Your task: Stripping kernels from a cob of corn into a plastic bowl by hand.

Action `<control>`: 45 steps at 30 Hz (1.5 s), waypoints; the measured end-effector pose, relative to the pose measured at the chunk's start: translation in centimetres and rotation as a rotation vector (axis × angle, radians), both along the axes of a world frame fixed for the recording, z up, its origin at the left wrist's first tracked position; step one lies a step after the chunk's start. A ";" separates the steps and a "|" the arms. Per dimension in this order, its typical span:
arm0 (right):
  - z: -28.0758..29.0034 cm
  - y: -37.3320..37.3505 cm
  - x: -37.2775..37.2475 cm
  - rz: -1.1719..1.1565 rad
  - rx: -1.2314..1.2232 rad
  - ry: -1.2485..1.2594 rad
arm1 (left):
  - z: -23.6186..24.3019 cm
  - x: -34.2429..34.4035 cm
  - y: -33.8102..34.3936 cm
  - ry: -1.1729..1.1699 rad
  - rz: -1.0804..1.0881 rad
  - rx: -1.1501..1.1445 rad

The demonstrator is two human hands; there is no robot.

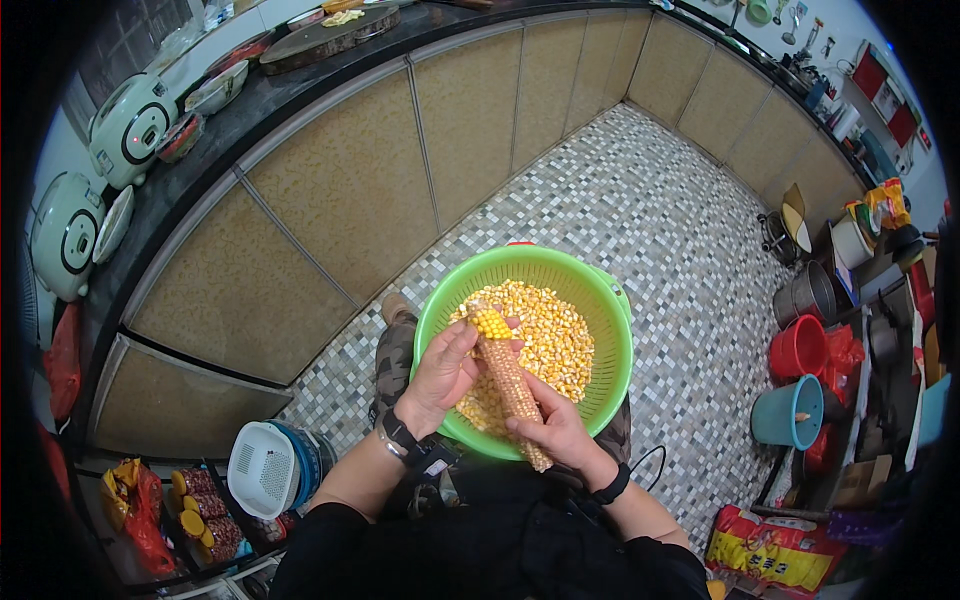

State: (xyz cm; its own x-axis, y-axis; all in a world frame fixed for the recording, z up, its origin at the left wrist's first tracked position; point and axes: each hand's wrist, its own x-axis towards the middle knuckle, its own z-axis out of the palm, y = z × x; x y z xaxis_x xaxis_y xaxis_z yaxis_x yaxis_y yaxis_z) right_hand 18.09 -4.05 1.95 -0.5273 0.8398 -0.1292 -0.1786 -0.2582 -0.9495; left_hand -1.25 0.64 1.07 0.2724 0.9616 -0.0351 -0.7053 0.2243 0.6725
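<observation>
A green plastic colander [600, 310] rests over my lap, holding loose yellow corn kernels [550, 340]. Above the kernels is a long corn cob [513, 390], mostly stripped, with yellow kernels left at its upper end. My left hand [445, 370] is closed around the upper part of the cob, its thumb near the remaining kernels. My right hand [555, 430] grips the lower part of the cob, thumb across it, with the bare tip poking out below.
A dark counter [420, 18] with rice cookers [130, 130] curves along the left and back. Stacked basins [265, 465] sit lower left. Along the right stand red [795, 350] and blue buckets [785, 415], pots and bags. Cabinet doors [470, 110] border the mosaic floor [690, 230].
</observation>
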 end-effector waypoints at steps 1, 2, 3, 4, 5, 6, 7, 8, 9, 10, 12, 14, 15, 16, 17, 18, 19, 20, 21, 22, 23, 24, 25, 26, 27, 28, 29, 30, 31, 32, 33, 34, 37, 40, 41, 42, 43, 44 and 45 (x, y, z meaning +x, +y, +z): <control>-0.1 0.0 0.0 -0.008 0.011 0.003 | 0.1 0.0 0.0 0.002 -0.001 0.001; -0.1 0.0 0.0 -0.015 0.022 0.006 | 0.1 0.1 0.0 0.002 -0.001 0.001; -0.1 0.0 0.0 -0.015 0.022 0.006 | 0.3 0.3 0.0 0.028 0.005 0.005; 0.0 0.0 0.1 -0.009 -0.028 0.019 | 0.4 0.3 -0.1 0.055 0.011 0.009; 0.1 0.0 0.1 -0.003 -0.079 0.032 | 0.6 0.4 -0.1 0.055 0.011 0.009; 0.1 0.0 0.1 -0.003 -0.079 0.032 | 0.7 0.4 -0.2 0.053 0.016 0.005; 0.1 0.0 -0.1 -0.016 -0.056 0.029 | 0.9 0.4 -0.2 0.051 0.021 0.001; 0.0 -0.1 -0.1 -0.029 -0.034 0.025 | 0.9 0.4 -0.1 0.052 0.021 0.001; 0.1 -0.1 0.0 -0.030 -0.034 0.026 | 1.0 0.3 -0.1 0.026 0.008 0.012; 0.2 -0.1 0.1 -0.020 -0.055 0.010 | 1.1 0.3 -0.1 0.001 -0.005 0.023; -0.1 -0.1 0.1 -0.011 -0.076 -0.005 | 0.6 0.1 0.0 -0.045 -0.019 0.038; -0.9 -0.1 0.0 -0.047 0.142 -0.075 | 0.2 0.0 0.1 -0.091 -0.033 0.053; -0.9 -0.1 0.0 -0.047 0.142 -0.074 | 0.0 0.1 0.1 -0.133 -0.034 0.008; -0.8 -0.1 0.0 -0.043 0.126 -0.079 | 0.0 0.1 0.2 -0.176 -0.034 -0.038; -0.7 -0.1 0.0 -0.038 0.110 -0.083 | 0.0 0.1 0.1 -0.175 -0.033 -0.038; -0.6 -0.1 -0.1 -0.037 0.110 -0.083 | 0.0 0.1 0.1 -0.135 -0.002 -0.044; -0.4 -0.1 -0.1 -0.032 0.107 -0.095 | -0.1 0.2 0.1 -0.096 0.028 -0.049; -0.4 0.0 -0.1 -0.026 0.105 -0.108 | -0.1 0.2 0.1 -0.096 0.028 -0.049; -0.5 0.0 -0.1 -0.026 0.105 -0.108 | -0.1 0.1 0.1 -0.058 0.030 -0.070; -0.7 0.0 -0.1 -0.023 0.101 -0.108 | -0.2 0.0 0.1 -0.020 0.033 -0.091; -0.8 0.0 -0.1 -0.021 0.098 -0.107 | -0.2 0.0 0.1 -0.021 0.034 -0.092; -0.8 0.0 -0.1 -0.020 0.097 -0.107 | -0.3 0.0 0.1 -0.004 0.036 -0.085; -0.7 0.0 -0.1 -0.019 0.093 -0.100 | -0.3 0.0 0.1 0.012 0.036 -0.079; -0.6 0.0 -0.1 -0.018 0.088 -0.094 | -0.3 0.1 0.1 0.012 0.036 -0.079; -0.4 0.1 -0.1 -0.019 0.088 -0.094 | -0.2 0.1 0.1 0.014 0.037 -0.076; -0.3 0.1 -0.1 -0.016 0.077 -0.098 | -0.1 0.1 0.1 0.017 0.039 -0.072; -0.2 0.1 -0.1 -0.014 0.066 -0.101 | -0.1 0.1 0.1 0.017 0.039 -0.072; -0.2 0.1 -0.1 -0.014 0.066 -0.101 | -0.1 0.1 0.0 0.009 0.037 -0.072; -0.2 0.0 -0.1 -0.014 0.041 -0.085 | 0.0 0.1 0.0 0.001 0.036 -0.071; -0.2 0.0 -0.1 -0.014 0.015 -0.070 | 0.0 0.1 0.1 0.001 0.035 -0.071; -0.2 0.0 -0.1 -0.014 0.016 -0.070 | 0.1 0.0 0.1 -0.023 0.020 -0.068; -0.4 0.0 0.0 -0.015 0.023 -0.062 | 0.1 0.0 0.1 -0.047 0.004 -0.065; -0.4 0.0 -0.1 -0.022 0.031 -0.054 | 0.2 0.0 0.0 0.011 -0.003 0.047; -0.2 -0.1 -0.2 -0.034 0.047 -0.066 | 0.4 0.0 -0.1 -0.008 -0.018 0.055; -0.2 -0.1 -0.2 -0.038 0.062 -0.079 | 0.3 0.0 -0.1 -0.008 -0.018 0.055; -0.2 -0.1 -0.3 -0.037 0.062 -0.079 | 0.1 0.0 -0.1 -0.038 -0.010 0.029; -0.2 -0.1 -0.3 -0.038 0.080 -0.086 | -0.1 0.0 0.0 -0.069 -0.004 0.003; -0.2 0.0 -0.3 -0.038 0.099 -0.093 | -0.1 0.1 0.0 -0.070 -0.004 0.003; -0.3 -0.1 -0.3 -0.038 0.098 -0.093 | 0.0 0.1 0.0 -0.031 0.008 -0.025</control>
State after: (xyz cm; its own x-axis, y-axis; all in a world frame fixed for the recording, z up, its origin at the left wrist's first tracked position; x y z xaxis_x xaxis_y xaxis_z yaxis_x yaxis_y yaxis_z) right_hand 17.78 -4.10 1.67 -0.4844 0.8700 -0.0921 -0.0964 -0.1577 -0.9828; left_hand -1.16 0.63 1.05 0.2660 0.9626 -0.0507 -0.7276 0.2350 0.6445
